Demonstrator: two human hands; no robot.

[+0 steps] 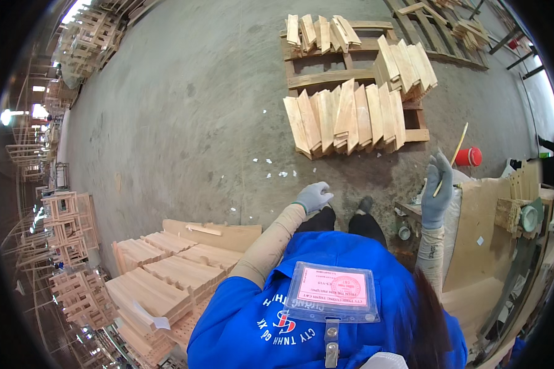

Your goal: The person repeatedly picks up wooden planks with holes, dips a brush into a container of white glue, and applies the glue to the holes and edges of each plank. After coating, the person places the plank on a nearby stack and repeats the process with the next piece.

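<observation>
The thin yellowish stick (459,144) is grasped by the right hand (436,187), the left hand (314,196) relaxed, half-open.

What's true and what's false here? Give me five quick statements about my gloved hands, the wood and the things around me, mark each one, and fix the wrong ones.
1. The right hand holds a thin yellow stick. True.
2. The left hand is bare. False: it wears a grey glove.
3. Wooden boards rest on a wooden pallet ahead. True.
4. The red container is to the left of the left hand. False: it is to the right of the right hand.
5. A pink card lies over a blue shirt. True.
</observation>
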